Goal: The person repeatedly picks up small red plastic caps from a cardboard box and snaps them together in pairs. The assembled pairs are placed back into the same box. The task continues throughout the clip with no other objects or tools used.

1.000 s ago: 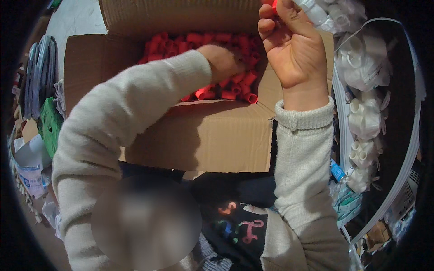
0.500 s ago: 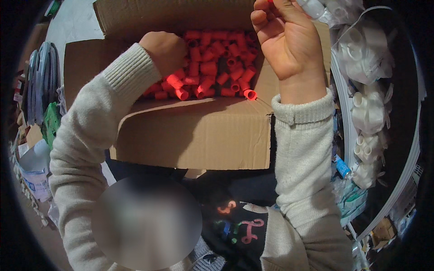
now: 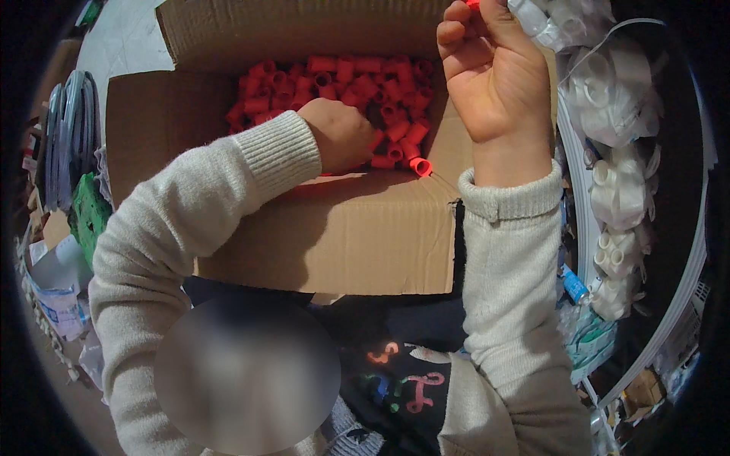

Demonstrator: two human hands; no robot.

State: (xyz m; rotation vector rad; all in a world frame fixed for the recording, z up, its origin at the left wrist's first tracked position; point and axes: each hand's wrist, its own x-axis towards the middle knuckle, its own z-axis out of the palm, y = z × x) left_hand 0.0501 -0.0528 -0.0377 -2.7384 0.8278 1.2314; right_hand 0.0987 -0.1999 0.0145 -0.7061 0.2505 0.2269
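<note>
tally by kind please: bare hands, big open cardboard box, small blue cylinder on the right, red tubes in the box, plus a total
Bare hands: 2, the left hand and the right hand
Big open cardboard box: 1
Small blue cylinder: 1
Red tubes: overlapping and partly hidden, no sure count
Total without the tubes: 4

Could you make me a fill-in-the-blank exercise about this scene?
The short tubes are coloured ____.
The open box around them is made of ____.
The grip at the tubes is the person's ____ one.
The right grip holds a small piece near the picture's ____ edge.

Missing words: red; cardboard; left; top.
</note>
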